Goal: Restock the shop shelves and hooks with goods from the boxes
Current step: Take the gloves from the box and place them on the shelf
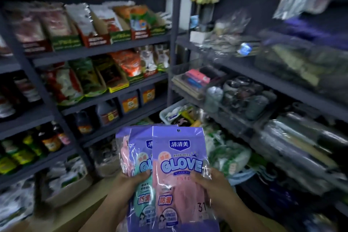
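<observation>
I hold a fan of purple packets marked GLOVE low in the middle of the head view. The front packet point(178, 171) shows pink gloves, and my right hand point(212, 188) grips its right edge. Behind it sits a packet with mint-green gloves point(143, 184), and a third packet point(123, 154) peeks out at the left. My left hand point(130, 184) grips these rear packets, its thumb across the mint one. The packets' lower ends run out of view.
Dark metal shelves point(105, 51) on the left carry boxed snack bags and sauce bottles point(105, 113). Shelves on the right point(282, 81) hold wrapped kitchenware and cups. A white tub of goods point(173, 111) stands in the corner. Cardboard boxes point(66, 192) sit on the floor at the left.
</observation>
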{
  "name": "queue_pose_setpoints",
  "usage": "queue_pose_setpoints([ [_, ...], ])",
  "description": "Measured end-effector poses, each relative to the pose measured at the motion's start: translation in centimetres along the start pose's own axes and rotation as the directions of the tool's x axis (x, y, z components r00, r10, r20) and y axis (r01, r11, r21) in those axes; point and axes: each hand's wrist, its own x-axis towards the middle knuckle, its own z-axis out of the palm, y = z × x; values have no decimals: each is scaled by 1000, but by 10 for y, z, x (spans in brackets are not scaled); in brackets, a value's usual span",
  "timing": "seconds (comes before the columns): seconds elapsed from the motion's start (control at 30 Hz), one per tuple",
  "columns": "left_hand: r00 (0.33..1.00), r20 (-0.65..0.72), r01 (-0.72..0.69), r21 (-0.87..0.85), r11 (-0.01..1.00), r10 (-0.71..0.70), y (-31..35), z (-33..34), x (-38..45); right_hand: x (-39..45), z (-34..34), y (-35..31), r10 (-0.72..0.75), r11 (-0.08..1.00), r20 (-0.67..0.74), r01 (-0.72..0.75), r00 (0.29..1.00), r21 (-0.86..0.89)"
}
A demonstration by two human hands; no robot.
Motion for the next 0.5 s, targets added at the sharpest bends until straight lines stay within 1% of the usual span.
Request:
queue_pose_setpoints([
  [0.1,999,18,-49,25,998,48,5,47,5,1,-35,-19,-7,1000,-20,6,1000,-31],
  [0.2,996,71,-62,37,997,59,10,94,9,-1,-72,-38,-19,999,-49,17,999,-45],
  [0.33,983,132,-135,74,988,124,15,160,15,0,-129,-61,-104,992,-76,98,992,-84],
  [0.43,967,187,-186,62,981,171,22,201,13,-9,-164,-84,-175,977,-79,163,981,-140],
  [0.5,950,241,-215,42,976,199,30,222,10,-15,-180,-101,-249,957,-90,231,964,-176],
])
